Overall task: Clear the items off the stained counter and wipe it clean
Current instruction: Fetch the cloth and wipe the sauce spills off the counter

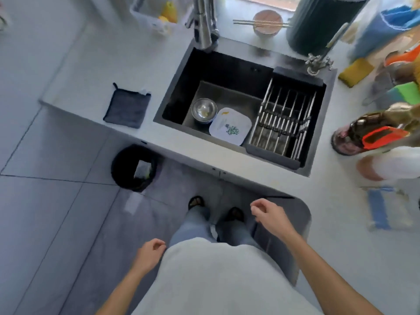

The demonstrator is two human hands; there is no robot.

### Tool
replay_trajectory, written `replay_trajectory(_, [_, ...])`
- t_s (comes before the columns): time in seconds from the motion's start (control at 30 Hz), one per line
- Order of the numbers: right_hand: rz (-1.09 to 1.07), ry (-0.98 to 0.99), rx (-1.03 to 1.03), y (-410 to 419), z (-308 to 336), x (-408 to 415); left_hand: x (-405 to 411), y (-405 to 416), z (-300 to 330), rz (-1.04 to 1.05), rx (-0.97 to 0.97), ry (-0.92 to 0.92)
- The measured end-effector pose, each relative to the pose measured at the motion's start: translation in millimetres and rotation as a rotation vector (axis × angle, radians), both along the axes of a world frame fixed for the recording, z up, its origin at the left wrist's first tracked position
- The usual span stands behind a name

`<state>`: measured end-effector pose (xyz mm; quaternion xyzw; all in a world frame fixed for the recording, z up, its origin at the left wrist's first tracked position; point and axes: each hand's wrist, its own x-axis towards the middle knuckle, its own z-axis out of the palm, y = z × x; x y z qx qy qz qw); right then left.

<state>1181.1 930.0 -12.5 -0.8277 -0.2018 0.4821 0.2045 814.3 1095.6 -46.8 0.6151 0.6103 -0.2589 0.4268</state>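
The pale counter (95, 71) wraps around a black sink (227, 71). A dark grey cloth (126, 108) lies flat on the counter left of the sink. Inside the sink sit a steel bowl (203, 109) and a white square plate (230, 126) with a green print. Behind the sink stands a brown bowl (268, 22) with chopsticks (261, 23) across it. My left hand (150, 252) hangs by my hip, fingers loosely curled, holding nothing. My right hand (269, 214) hovers below the counter's front edge, also loosely curled and without anything in it.
A black bin (134, 168) stands on the floor under the counter edge. A drying rack (281, 123) fills the sink's right side. A dark bottle (350, 135), sponges, a yellow cloth (355, 72) and blurred colourful items crowd the right counter. A tall dark canister (322, 23) stands behind the sink.
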Motion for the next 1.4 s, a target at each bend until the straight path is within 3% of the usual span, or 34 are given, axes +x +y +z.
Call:
replay_trajectory(0.27, [0.198, 0.016, 0.062, 116.4, 4.0, -42.5, -88.6, -7.8, -6.2, 0.296, -0.099, -0.002])
replay_trajectory(0.57, [0.234, -0.04, -0.023, 168.7, -10.3, -97.3, -103.9, 115.8, -13.3, 0.501, -0.059, -0.153])
replay_trajectory(0.8, [0.265, -0.075, -0.161, 165.9, -19.8, -99.9, -71.8, 214.5, 2.9, 0.474, 0.032, -0.276])
replay_trajectory(1.03, [0.312, -0.111, -0.297, 186.1, -25.1, -73.0, -49.1, 256.4, 0.2, 0.445, 0.032, -0.293])
replay_trajectory(1.4, [0.436, -0.118, 0.002, 362.4, 5.2, -65.2, -84.3, 263.9, 2.7, 0.476, 0.007, -0.143])
